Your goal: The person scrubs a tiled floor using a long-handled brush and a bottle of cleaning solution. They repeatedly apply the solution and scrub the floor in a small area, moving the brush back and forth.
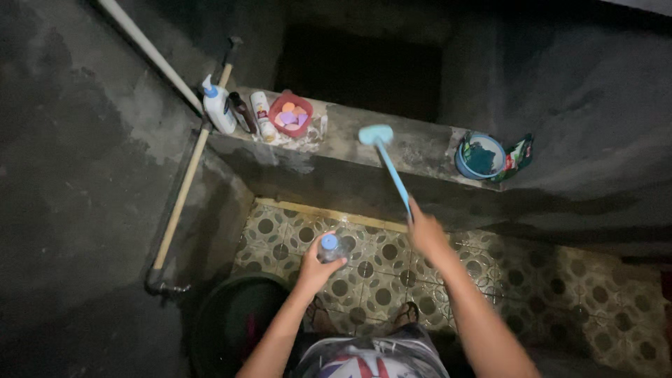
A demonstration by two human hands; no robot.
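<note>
My right hand (425, 233) grips the lower end of a light blue long-handled brush (389, 164); its head rests on top of the grey concrete ledge (413, 147). My left hand (316, 266) holds a clear plastic bottle (332, 247) with a blue cap, lifted over the patterned tile floor (364, 266). Both arms reach forward from the bottom of the view.
On the ledge stand a white pump bottle (218, 106), a dark bottle (243, 112), a white tube (262, 115), a red dish of soaps (290, 114), a blue pail (480, 155) and a green sachet (519, 155). A wooden handle (183, 192) leans at left. A dark basin (234, 318) sits below.
</note>
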